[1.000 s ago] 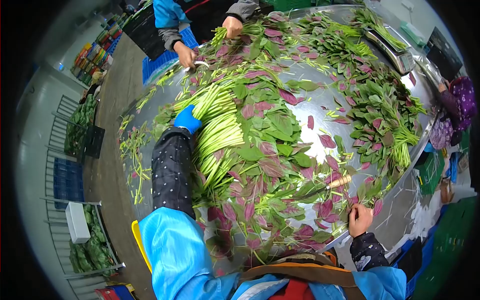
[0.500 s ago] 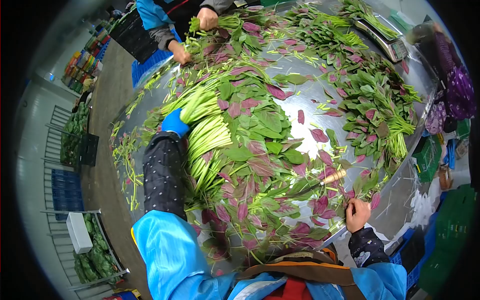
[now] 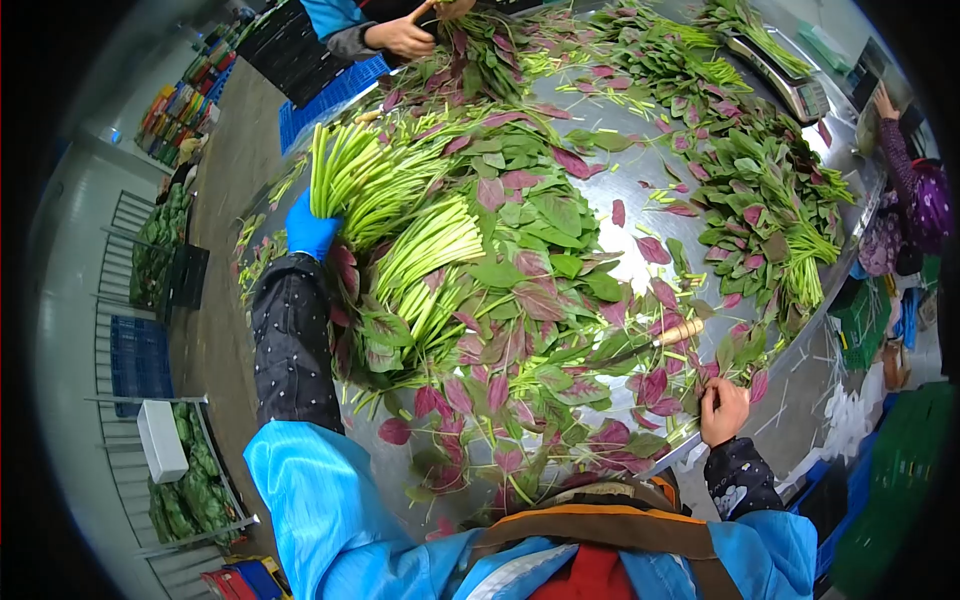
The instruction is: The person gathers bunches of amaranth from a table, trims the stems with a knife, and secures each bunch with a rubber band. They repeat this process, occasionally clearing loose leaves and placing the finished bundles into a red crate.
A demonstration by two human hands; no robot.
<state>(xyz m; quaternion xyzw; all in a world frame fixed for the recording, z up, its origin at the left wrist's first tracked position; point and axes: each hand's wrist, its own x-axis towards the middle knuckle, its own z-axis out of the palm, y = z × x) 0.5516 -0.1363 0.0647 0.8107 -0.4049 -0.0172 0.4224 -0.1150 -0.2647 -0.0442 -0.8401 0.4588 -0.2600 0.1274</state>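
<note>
Gripping a bundle of green stems [image 3: 360,180] in the blue-gloved left hand [image 3: 308,228], fist closed round it, cut ends fanning away from the person, over the left side of the steel table [image 3: 640,215]. Right hand [image 3: 722,408] is bare, fingers curled on loose leaves [image 3: 690,388] at the near right edge, just below a wooden-handled knife [image 3: 678,333]. A co-worker's hand [image 3: 400,38] holds greens at the far edge, scale [image 3: 790,92] far right.

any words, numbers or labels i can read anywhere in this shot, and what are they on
No text here can be read.
Silver weighing scale at the far table edge: display and markings too small to read.
Stacked colourful packs on the floor at far left: print too blurred to read.
</note>
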